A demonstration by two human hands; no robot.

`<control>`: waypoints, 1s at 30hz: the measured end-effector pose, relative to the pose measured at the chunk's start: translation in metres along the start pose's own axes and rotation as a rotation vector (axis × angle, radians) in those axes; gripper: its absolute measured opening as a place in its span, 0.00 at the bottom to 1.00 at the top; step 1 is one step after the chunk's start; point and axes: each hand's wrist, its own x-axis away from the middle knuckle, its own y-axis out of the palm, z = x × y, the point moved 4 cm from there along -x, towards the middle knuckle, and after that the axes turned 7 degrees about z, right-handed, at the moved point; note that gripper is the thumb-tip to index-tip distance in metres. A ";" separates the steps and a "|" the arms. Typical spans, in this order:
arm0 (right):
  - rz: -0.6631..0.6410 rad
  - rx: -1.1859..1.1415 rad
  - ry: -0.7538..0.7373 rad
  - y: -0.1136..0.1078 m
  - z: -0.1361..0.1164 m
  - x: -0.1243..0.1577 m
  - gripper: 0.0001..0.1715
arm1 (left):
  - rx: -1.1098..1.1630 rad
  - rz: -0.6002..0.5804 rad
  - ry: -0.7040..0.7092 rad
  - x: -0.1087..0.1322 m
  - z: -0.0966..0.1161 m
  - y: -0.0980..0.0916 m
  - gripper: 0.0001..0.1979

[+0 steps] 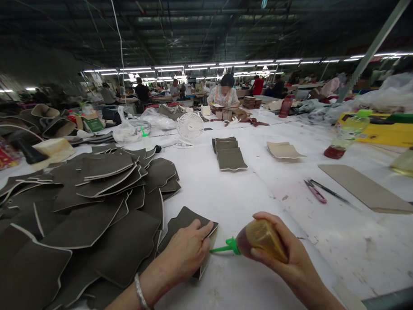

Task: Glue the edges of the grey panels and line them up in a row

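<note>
My right hand [287,253] is wrapped round a squeeze bottle [262,238] of amber-brown liquid, tipped on its side. Its green nozzle [225,247] points left, and the tip is at the right edge of a dark grey-green padded panel [186,216]. On that panel lies my left hand [189,247], fingers bent and closed over its right edge, index finger stretched toward the corner. A lighter underside shows along that edge; the fingertips below are partly hidden. To the left spreads a heap of similar panels [99,214] with pale edges.
Further back lie a stack of dark panels [230,156], a small white fan [190,127] and beige pieces [284,150]. At right are pink-handled thread snips [316,192], a flat grey-beige board [364,185] and a green-capped bottle [346,135]. A person [225,94] sits across the table.
</note>
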 end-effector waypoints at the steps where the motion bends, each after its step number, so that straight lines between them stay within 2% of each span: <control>1: 0.022 0.006 0.003 -0.001 0.001 0.001 0.29 | 0.006 -0.001 0.004 0.000 0.000 0.000 0.25; 11: 0.119 -0.121 0.125 0.009 -0.006 0.020 0.30 | 0.030 0.014 -0.010 0.003 -0.002 0.005 0.25; 16: 0.013 -0.148 0.098 0.012 -0.003 0.023 0.31 | 0.031 0.015 -0.023 0.005 -0.001 0.006 0.24; 21: 0.101 -0.151 0.130 0.011 -0.001 0.027 0.31 | 0.026 0.001 -0.034 0.005 0.000 0.006 0.25; 26: 0.081 -0.219 0.168 0.014 -0.001 0.028 0.31 | 0.011 -0.008 -0.046 0.004 0.001 0.006 0.25; 30: 0.120 -0.143 0.113 0.009 -0.001 0.028 0.30 | 0.026 -0.004 -0.033 0.004 0.001 0.006 0.25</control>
